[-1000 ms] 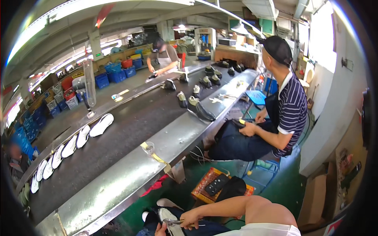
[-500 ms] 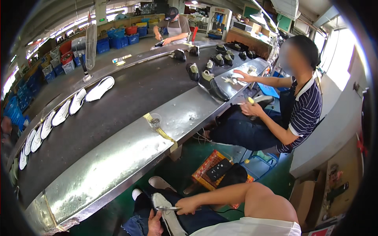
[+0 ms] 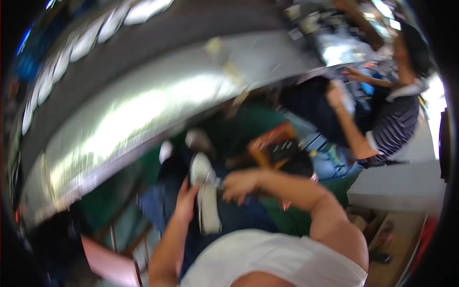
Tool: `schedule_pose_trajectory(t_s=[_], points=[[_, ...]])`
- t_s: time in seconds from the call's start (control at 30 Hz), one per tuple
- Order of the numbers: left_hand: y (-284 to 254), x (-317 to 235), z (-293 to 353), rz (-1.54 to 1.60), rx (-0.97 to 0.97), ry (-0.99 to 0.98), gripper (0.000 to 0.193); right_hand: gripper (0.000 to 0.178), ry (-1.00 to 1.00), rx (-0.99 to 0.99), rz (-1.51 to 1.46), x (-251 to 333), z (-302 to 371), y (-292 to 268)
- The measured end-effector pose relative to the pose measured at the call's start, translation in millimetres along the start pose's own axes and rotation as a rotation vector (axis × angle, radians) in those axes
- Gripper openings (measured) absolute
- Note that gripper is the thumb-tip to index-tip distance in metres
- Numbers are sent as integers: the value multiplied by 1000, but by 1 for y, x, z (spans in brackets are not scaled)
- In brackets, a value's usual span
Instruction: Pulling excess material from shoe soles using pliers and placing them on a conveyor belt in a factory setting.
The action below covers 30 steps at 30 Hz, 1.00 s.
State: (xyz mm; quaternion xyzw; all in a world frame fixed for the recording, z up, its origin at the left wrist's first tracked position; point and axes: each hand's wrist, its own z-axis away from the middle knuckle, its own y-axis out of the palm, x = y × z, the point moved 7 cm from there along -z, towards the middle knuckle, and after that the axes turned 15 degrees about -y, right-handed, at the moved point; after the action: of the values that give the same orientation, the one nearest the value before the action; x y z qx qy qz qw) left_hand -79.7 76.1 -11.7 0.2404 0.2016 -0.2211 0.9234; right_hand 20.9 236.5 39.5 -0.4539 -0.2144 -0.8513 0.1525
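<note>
A shoe with a pale sole turned up [image 3: 209, 210] lies across my dark-trousered lap. My left hand [image 3: 186, 198] is closed on its left edge near the middle. At the opposite edge, my right hand [image 3: 240, 185] is closed round a silvery metal hand tool [image 3: 219, 183], whose end reaches toward the shoe; blur hides its exact kind and whether it touches. The whole picture is smeared by head motion.
A long bench with a shiny metal edge [image 3: 143, 103] runs ahead, with a row of white soles [image 3: 83, 44] on its dark top. At right sits a co-worker in a striped shirt [image 3: 394, 124]. An orange basket [image 3: 271, 138] and blue stool [image 3: 330, 162] stand between us.
My view has tipped downward, so bench and co-worker appear higher. My right hand with the tool remains beside the shoe; more of my left forearm shows.
</note>
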Motion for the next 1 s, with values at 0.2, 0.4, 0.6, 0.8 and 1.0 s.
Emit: schedule_pose_trajectory(t_s=[0.2, 0.4, 0.6, 0.8, 1.0], points=[[13, -11, 1, 111, 50, 42, 61, 33, 61, -119, 126, 12, 0, -15], [5, -8, 6, 61, -33, 117, 62, 33, -100, -422, -24, -28, -16, 13], [13, -6, 1, -20, -110, 17, 52, 32, 5, -159, -646, -59, -4, 16], [13, -18, -6, -86, -205, -13, 51, 41, 36, -191, -142, -32, 32, -29], [14, -14, 1, -180, -198, -75, 62, 53, -71, -370, 729, 40, -15, -33]])
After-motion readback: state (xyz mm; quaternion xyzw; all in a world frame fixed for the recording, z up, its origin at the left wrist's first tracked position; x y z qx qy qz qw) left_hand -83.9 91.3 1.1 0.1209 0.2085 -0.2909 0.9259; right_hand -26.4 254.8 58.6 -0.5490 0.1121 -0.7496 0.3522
